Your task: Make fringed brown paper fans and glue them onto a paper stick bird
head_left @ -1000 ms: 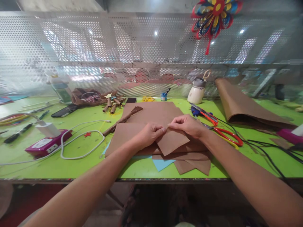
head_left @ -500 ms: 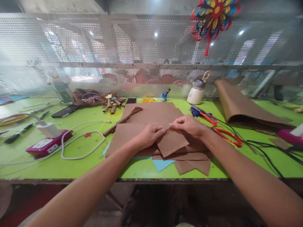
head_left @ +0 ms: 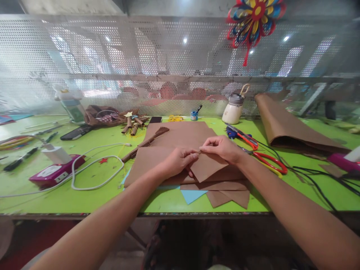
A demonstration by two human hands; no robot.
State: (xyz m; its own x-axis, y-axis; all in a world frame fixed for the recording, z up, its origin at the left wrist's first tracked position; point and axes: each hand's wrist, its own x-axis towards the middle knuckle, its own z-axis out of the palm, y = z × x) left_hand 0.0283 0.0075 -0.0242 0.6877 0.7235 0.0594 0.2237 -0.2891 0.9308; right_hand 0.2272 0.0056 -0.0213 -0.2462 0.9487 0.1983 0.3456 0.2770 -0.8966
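Brown paper piece [head_left: 210, 167]: raised at its far edge between both hands, over the stacked brown sheets [head_left: 149, 159] near the tabletop's [head_left: 98, 202] front edge.
Left hand [head_left: 178, 161]: thumb and forefinger pinching the piece's upper left edge, one fingertip showing beneath it.
Right hand [head_left: 221, 148]: thumb and forefinger pinched on the same edge, just beside the left thumb.
Edge work: seemingly fine fingertip shaping; the next move likely calls for light, even pressure so the paper doesn't crease.
Blue sheet [head_left: 192, 195]: corner poking out below the stack.
Red-handled scissors [head_left: 271, 162]: right of the stack.
Blue jar [head_left: 194, 115]: label too small to read; no brand legible anywhere.
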